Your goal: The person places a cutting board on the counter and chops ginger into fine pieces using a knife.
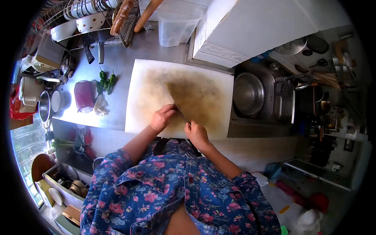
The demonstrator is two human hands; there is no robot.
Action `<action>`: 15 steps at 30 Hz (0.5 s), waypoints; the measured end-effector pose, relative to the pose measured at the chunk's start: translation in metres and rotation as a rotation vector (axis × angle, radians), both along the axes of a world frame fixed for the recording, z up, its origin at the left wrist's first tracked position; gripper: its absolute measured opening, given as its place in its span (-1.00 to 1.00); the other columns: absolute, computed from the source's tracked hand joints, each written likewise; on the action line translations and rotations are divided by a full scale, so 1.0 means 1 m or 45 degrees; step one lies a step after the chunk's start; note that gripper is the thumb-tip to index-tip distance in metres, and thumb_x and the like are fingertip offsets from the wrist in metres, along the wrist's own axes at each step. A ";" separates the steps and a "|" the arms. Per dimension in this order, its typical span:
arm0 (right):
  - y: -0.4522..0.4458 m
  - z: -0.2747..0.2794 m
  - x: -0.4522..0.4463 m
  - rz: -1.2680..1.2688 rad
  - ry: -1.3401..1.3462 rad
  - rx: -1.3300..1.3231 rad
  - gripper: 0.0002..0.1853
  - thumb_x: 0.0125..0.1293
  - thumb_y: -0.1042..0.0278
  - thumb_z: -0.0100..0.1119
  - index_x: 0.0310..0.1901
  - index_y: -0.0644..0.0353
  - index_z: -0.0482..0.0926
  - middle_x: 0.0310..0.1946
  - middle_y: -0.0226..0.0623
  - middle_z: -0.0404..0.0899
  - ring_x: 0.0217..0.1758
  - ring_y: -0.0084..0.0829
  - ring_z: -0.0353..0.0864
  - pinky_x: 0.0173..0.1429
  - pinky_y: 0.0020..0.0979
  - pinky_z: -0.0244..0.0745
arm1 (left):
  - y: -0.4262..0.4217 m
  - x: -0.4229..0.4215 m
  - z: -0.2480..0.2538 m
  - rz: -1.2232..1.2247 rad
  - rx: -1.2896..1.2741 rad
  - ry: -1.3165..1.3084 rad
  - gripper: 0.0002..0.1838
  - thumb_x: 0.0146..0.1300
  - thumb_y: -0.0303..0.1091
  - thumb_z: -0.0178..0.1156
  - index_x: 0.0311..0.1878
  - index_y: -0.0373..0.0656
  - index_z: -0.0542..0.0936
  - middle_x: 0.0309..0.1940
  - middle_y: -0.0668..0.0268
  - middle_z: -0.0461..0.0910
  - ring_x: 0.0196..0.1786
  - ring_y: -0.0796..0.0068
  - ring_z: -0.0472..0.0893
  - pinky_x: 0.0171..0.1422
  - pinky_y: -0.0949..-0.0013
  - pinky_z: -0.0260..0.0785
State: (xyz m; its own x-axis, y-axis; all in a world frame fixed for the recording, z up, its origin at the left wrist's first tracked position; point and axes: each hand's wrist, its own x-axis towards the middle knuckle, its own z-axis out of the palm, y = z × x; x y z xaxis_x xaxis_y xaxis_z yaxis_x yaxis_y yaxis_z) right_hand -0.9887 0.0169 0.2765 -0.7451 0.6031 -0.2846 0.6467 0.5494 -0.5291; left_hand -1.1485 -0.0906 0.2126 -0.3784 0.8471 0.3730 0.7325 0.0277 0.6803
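My right hand (196, 133) is closed around the handle of a kitchen knife (181, 111). Its thin blade points away from me and to the left, over a white cutting board (213, 84) with brown stains. Beside the blade, my left hand (162, 118) has its fingers bent and drawn together, close to the knife's lower part. Whatever those fingers pinch, if anything, is too small to make out. Both hands are over the near half of the board.
Left of the board lie green peppers (105, 81), a pink-red package (84, 96) and a crumpled plastic bag (100, 105). A sink with a metal basin (249, 94) is on the right. Behind stand a clear plastic container (178, 25) and a dish rack with bowls (91, 22).
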 end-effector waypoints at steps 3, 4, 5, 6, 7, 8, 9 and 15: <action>0.011 0.009 0.002 -0.045 0.080 -0.199 -0.68 0.27 0.18 0.06 -0.44 0.32 0.51 -0.53 0.11 0.55 -0.41 0.11 0.58 -0.30 -0.03 0.47 | 0.001 0.002 -0.008 0.038 0.011 0.045 -0.75 -0.01 -0.61 0.12 -0.21 -0.21 0.60 -0.12 0.18 0.56 -0.08 0.16 0.61 -0.05 0.27 0.53; 0.012 0.021 0.005 -0.028 0.051 -0.207 -0.68 0.27 0.18 0.06 -0.44 0.32 0.51 -0.53 0.11 0.55 -0.40 0.11 0.58 -0.29 -0.02 0.46 | 0.000 0.003 -0.010 0.041 0.018 0.056 -0.74 -0.02 -0.60 0.12 -0.21 -0.19 0.60 -0.11 0.20 0.56 -0.06 0.19 0.60 -0.06 0.29 0.53; 0.013 0.036 0.007 -0.014 0.023 -0.214 -0.67 0.27 0.18 0.06 -0.44 0.33 0.51 -0.52 0.12 0.55 -0.39 0.11 0.58 -0.28 -0.02 0.46 | 0.000 0.002 -0.012 0.041 0.026 0.067 -0.73 -0.04 -0.60 0.12 -0.21 -0.17 0.60 -0.11 0.23 0.56 -0.05 0.22 0.60 -0.06 0.30 0.54; 0.015 0.047 0.010 0.002 -0.004 -0.218 -0.67 0.27 0.18 0.06 -0.44 0.33 0.51 -0.52 0.13 0.55 -0.38 0.11 0.58 -0.27 -0.02 0.45 | 0.001 0.001 -0.013 0.042 0.037 0.080 -0.71 -0.05 -0.59 0.12 -0.20 -0.16 0.60 -0.10 0.25 0.56 -0.03 0.25 0.59 -0.07 0.32 0.54; 0.017 0.050 0.013 0.018 -0.033 -0.217 -0.68 0.27 0.18 0.06 -0.44 0.33 0.51 -0.51 0.13 0.55 -0.37 0.11 0.58 -0.26 -0.02 0.45 | 0.001 0.001 -0.013 0.033 0.033 0.075 -0.72 -0.05 -0.59 0.12 -0.20 -0.16 0.60 -0.10 0.24 0.56 -0.03 0.24 0.60 -0.07 0.32 0.54; 0.019 0.053 0.016 0.034 -0.063 -0.217 -0.68 0.27 0.19 0.06 -0.43 0.33 0.52 -0.50 0.13 0.55 -0.36 0.11 0.58 -0.24 -0.02 0.45 | 0.001 0.000 -0.013 0.022 0.029 0.069 -0.72 -0.05 -0.59 0.12 -0.20 -0.16 0.60 -0.10 0.24 0.56 -0.03 0.24 0.60 -0.07 0.31 0.54; 0.020 0.054 0.017 0.048 -0.093 -0.219 -0.68 0.27 0.19 0.06 -0.42 0.33 0.52 -0.49 0.13 0.56 -0.34 0.11 0.58 -0.23 -0.02 0.45 | 0.000 0.001 -0.012 0.011 0.023 0.062 -0.72 -0.04 -0.59 0.12 -0.21 -0.16 0.60 -0.10 0.24 0.56 -0.04 0.23 0.60 -0.07 0.31 0.54; 0.017 0.053 0.013 0.053 -0.162 -0.184 -0.69 0.28 0.21 0.05 -0.40 0.34 0.53 -0.46 0.13 0.57 -0.33 0.13 0.59 -0.20 -0.01 0.47 | 0.001 0.001 -0.011 0.028 0.025 0.020 -0.74 -0.02 -0.61 0.11 -0.22 -0.20 0.61 -0.11 0.21 0.59 -0.06 0.19 0.60 -0.03 0.28 0.53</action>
State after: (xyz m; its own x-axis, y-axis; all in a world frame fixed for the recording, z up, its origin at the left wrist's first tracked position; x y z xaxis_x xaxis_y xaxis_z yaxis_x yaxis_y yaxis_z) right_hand -0.9755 0.0335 0.3299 -0.7209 0.5189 -0.4594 0.6919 0.5013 -0.5196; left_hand -1.1479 -0.0900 0.2011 -0.3907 0.8313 0.3953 0.7425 0.0307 0.6692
